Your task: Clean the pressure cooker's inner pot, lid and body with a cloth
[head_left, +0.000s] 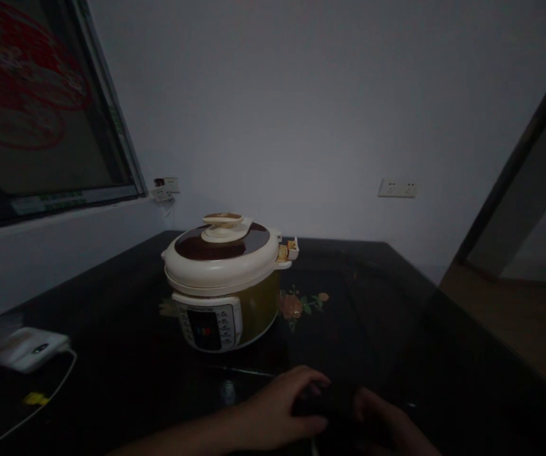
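Note:
At the bottom of the head view my left hand [287,405] reaches in with its thumb and fingers curved around the near side of a black object [332,405]. My right hand [389,421] has its fingers against the object's right side. The black object blends into the dark tabletop, so its kind and outline are hard to make out. A short white strip, possibly a cord, shows just below it. Beyond my hands stands an electric pressure cooker [225,278] with a cream rim, a brown lid top and a control panel facing me. Its lid is on.
The glossy black table [358,304] bears a printed flower pattern. At left lie a white device [35,348] with a white cable [61,383], a yellow scrap [36,398] and clear plastic. Wall sockets [397,188] and a window [40,101] are behind.

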Action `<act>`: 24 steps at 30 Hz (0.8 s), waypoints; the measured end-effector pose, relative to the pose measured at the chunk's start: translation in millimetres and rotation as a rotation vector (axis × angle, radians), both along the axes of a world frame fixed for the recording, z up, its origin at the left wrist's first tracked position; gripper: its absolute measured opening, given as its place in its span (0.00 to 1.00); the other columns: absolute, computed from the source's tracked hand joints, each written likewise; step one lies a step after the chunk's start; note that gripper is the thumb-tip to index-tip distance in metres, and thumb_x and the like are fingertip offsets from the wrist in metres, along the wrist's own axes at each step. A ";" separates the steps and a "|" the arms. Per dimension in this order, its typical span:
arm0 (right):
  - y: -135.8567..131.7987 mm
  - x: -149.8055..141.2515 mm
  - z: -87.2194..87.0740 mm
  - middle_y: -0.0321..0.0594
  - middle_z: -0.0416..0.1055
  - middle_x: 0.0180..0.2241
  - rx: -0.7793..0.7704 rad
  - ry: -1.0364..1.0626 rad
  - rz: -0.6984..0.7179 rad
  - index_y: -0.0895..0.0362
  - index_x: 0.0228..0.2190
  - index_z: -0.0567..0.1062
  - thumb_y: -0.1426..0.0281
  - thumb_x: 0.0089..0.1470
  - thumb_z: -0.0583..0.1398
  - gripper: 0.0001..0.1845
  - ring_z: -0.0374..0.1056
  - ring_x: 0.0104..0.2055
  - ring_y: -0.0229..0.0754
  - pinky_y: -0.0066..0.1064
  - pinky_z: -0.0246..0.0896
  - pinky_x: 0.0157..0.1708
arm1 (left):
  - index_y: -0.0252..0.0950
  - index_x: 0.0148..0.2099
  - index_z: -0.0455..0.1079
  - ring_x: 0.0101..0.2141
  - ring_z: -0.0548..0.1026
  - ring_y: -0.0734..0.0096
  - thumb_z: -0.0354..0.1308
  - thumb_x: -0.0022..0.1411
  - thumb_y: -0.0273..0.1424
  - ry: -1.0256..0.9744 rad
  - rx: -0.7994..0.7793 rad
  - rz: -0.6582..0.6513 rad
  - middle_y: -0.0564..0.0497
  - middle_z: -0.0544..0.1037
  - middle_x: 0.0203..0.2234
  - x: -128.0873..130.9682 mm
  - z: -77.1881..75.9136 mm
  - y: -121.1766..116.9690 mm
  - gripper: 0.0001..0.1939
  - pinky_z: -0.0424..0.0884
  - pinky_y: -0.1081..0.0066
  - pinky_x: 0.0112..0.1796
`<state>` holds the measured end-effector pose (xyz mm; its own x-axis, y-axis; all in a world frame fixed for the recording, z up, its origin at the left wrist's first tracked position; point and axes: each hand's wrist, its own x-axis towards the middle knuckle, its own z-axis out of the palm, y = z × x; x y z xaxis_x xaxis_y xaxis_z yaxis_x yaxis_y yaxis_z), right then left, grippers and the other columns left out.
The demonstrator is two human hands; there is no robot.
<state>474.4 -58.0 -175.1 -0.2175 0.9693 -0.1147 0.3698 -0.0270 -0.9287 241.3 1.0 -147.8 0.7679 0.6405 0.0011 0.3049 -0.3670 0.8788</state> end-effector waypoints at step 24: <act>181.9 -101.5 32.4 0.47 0.57 0.62 0.344 0.594 -0.307 0.50 0.55 0.65 0.57 0.35 0.70 0.44 0.53 0.63 0.51 0.48 0.55 0.58 | 0.59 0.66 0.49 0.65 0.51 0.54 0.48 0.67 0.35 0.425 0.305 0.088 0.54 0.51 0.66 -153.9 -26.1 -23.1 0.27 0.43 0.42 0.61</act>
<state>372.9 123.9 -142.7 0.1371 0.9564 0.2578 -0.1738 0.2794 -0.9443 87.4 -22.1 -173.9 0.6844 0.7220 -0.1021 0.6522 -0.5435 0.5284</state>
